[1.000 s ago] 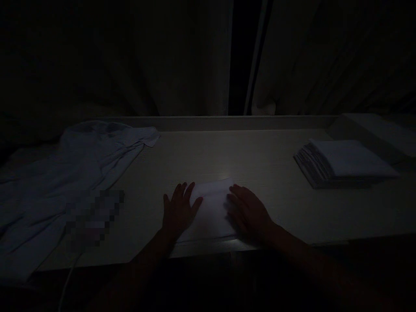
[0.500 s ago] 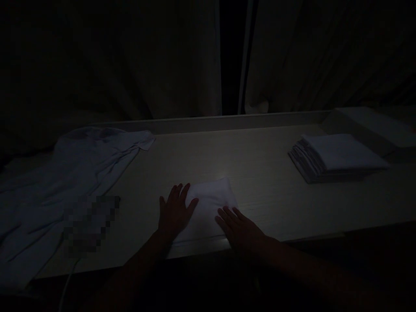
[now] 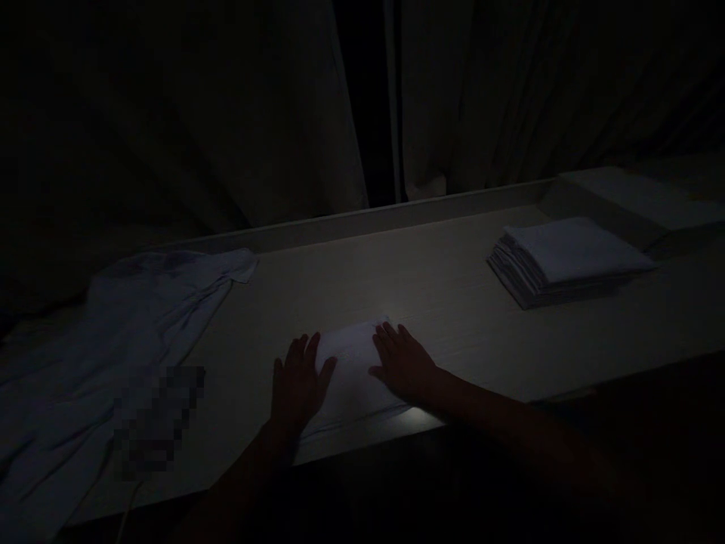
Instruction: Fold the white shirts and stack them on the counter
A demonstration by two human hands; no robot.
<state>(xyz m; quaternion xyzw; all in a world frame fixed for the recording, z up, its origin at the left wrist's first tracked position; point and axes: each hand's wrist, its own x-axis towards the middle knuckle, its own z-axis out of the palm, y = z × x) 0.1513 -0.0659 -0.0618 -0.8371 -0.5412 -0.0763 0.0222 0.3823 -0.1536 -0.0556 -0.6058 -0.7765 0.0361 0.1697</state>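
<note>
The left hand (image 3: pixel 295 381) and the right hand (image 3: pixel 401 361) lie flat, fingers spread and apart from each other, pressed on a small folded white cloth (image 3: pixel 352 370). The cloth is soft, roughly rectangular, and sits at the near edge of the pale, faintly grained desk (image 3: pixel 453 302). A squared stack of folded cloths (image 3: pixel 560 258) rests far right (layered edges visible). A rumpled light shirt (image 3: pixel 113 332) sprawls at left. Dim pleated curtains (image 3: pixel 272 113) hang behind.
</note>
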